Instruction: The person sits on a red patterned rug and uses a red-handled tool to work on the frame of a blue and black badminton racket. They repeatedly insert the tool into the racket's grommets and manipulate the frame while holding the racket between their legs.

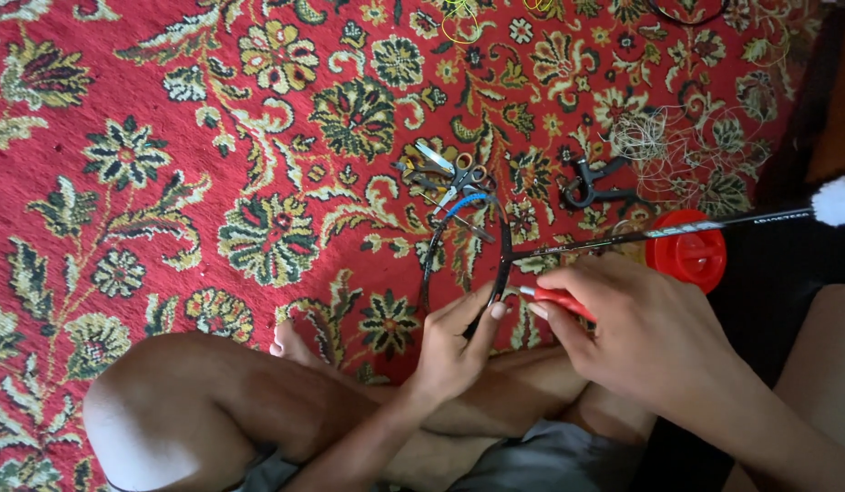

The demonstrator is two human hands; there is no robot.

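I see my left hand [451, 351] with fingers pinched on the black racket frame [504, 264]. Right hand [627, 323] clamps a red-handled tool [561, 300]. The racket's shaft runs away rightward, slightly upward, beyond my fingers.

soft even daylight, vivid colours, faint shadows under the limbs, slight blur at edges, dark right side
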